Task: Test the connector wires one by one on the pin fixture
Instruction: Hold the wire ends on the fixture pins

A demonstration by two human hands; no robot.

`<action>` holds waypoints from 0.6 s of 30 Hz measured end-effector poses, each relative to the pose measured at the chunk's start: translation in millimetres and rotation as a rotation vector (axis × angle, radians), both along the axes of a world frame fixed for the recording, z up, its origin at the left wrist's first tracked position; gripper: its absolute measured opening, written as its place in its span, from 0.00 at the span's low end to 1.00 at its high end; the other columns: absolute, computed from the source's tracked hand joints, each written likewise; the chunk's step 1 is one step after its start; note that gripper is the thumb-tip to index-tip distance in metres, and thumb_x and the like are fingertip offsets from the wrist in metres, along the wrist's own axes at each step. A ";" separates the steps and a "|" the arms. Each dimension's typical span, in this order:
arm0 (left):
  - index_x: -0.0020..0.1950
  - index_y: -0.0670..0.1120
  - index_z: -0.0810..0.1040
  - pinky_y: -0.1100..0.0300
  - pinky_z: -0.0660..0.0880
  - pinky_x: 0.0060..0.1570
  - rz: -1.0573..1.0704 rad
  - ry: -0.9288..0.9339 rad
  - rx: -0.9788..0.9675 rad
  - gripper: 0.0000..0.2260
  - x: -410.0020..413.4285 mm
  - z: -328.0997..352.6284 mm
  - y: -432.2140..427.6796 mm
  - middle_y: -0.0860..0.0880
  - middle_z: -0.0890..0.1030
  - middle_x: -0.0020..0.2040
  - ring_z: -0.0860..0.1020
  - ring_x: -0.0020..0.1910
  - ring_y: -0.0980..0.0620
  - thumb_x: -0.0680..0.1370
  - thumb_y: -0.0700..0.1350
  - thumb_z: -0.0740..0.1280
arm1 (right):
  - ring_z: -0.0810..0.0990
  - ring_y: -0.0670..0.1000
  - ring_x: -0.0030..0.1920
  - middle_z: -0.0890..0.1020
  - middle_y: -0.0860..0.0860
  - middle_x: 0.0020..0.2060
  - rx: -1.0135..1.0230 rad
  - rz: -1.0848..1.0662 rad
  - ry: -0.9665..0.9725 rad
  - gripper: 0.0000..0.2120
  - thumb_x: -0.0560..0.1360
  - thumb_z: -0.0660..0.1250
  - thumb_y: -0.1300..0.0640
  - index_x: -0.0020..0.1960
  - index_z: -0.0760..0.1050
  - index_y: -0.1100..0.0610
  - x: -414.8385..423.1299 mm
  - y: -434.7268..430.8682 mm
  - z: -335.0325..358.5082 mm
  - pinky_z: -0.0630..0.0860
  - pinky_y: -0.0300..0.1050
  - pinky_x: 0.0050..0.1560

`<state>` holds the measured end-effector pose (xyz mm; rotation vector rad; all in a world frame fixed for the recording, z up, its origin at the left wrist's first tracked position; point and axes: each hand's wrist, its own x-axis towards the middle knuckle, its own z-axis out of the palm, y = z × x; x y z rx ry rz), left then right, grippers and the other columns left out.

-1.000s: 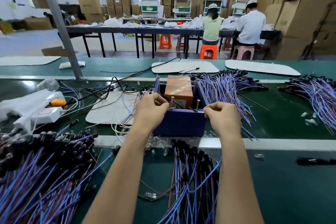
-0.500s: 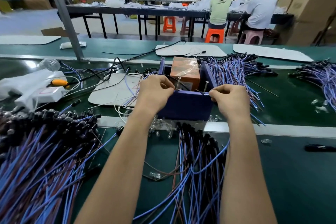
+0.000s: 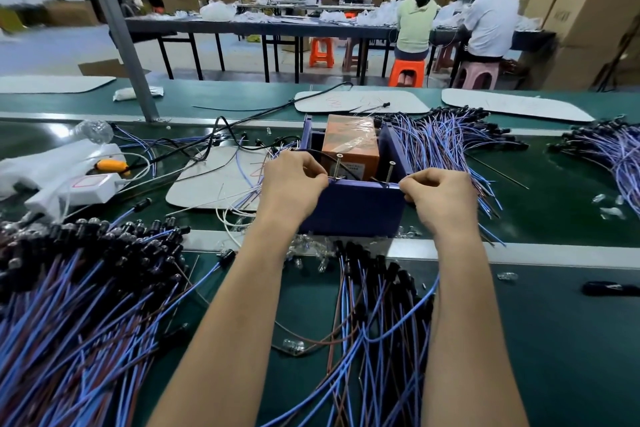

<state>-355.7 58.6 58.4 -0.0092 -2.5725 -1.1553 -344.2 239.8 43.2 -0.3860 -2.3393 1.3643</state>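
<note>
Your left grip is curling tight, thumb and forefinger pinching one bare end of a wire and pressing it against the left pin. Your right grip is pinching too, its fingertips closing at the front corner of the blue box, just beside the right pin. What it is holding is too fine to make out, though it is probably the same wire's other end. Both pins are standing up from the box's near rim, with an orange block sitting inside behind them.

By the look of it, you are making contact for one test, with the left end touching and the right end apparently a little short of its pin. Next, you will likely be nudging the right end onto that pin and holding both steady long enough to read the result.

Outward from the box, a bundle of blue and brown wires is lying on the counter between your forearms, a large heap is spreading to your left, and another pile is fanning out behind the box to the right. Which of these are tested cannot be told.
</note>
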 end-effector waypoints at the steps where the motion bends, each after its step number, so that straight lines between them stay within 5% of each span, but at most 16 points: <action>1: 0.38 0.49 0.80 0.75 0.65 0.35 0.000 0.004 0.007 0.06 -0.3 -0.1 -0.2 0.54 0.77 0.33 0.74 0.34 0.60 0.74 0.40 0.69 | 0.82 0.52 0.39 0.81 0.46 0.30 -0.006 -0.001 0.003 0.11 0.70 0.69 0.60 0.31 0.77 0.49 -0.2 0.2 -0.3 0.79 0.49 0.46; 5: 0.38 0.49 0.80 0.80 0.65 0.31 0.004 0.017 0.004 0.05 -0.3 -0.2 -0.6 0.53 0.78 0.34 0.74 0.34 0.60 0.73 0.40 0.70 | 0.79 0.52 0.36 0.81 0.46 0.28 -0.044 -0.002 0.020 0.10 0.70 0.70 0.60 0.31 0.77 0.50 -1.7 1.4 -1.2 0.79 0.51 0.46; 18: 0.36 0.51 0.79 0.72 0.67 0.31 0.005 0.006 0.020 0.07 2.3 -0.8 -1.7 0.56 0.76 0.30 0.75 0.34 0.59 0.72 0.43 0.72 | 0.76 0.50 0.31 0.78 0.45 0.24 -0.101 0.023 0.040 0.09 0.68 0.70 0.61 0.30 0.79 0.52 -4.2 4.3 -3.7 0.77 0.48 0.42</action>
